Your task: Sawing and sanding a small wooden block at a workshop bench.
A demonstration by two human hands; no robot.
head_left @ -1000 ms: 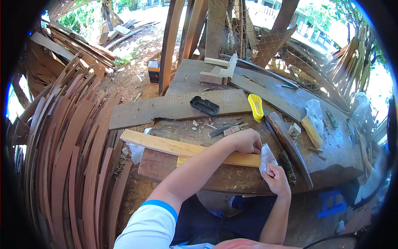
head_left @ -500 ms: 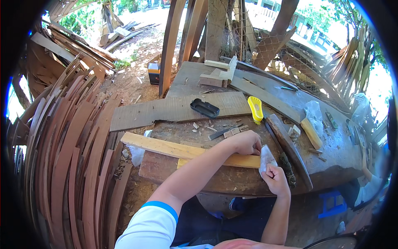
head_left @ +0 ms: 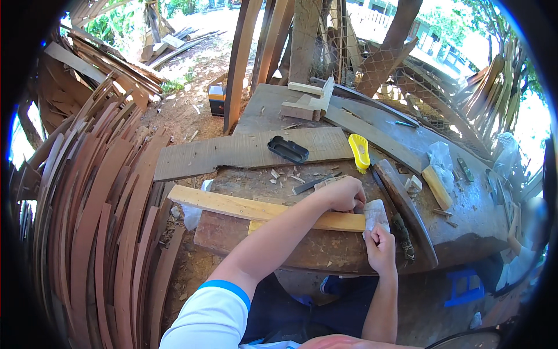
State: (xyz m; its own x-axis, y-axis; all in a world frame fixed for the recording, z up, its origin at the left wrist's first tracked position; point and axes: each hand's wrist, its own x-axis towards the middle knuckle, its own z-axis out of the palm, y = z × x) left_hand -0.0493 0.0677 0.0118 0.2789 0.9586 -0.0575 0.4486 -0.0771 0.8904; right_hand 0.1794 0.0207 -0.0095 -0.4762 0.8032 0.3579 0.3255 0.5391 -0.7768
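Note:
A yellowish board (head_left: 270, 215) lies lengthwise on the workbench (head_left: 465, 230), with a pale, creased sheet (head_left: 375, 216) against its right end. My left hand (head_left: 347, 192) is closed at the sheet's upper edge, its fingertips partly hidden. My right hand (head_left: 381, 250) pinches the lower part of the same sheet. Beyond them sit a yellow plastic holder (head_left: 360, 151) and a black tray (head_left: 288, 150). A long dark, curved piece of wood (head_left: 407, 209) rests just right of the sheet.
Stacked boards (head_left: 102, 244) crowd the left. Wood blocks (head_left: 305, 107), plastic bags (head_left: 439, 163) and a plank (head_left: 250, 152) occupy the bench. Upright timbers (head_left: 238, 70) and wire mesh (head_left: 407, 87) rise behind. Another person's arm (head_left: 514, 241) is at the far right, above a blue stool (head_left: 465, 288).
My left hand has risen slightly and my right hand has shifted a little left. The sheet between them now appears broader, turned more face up.

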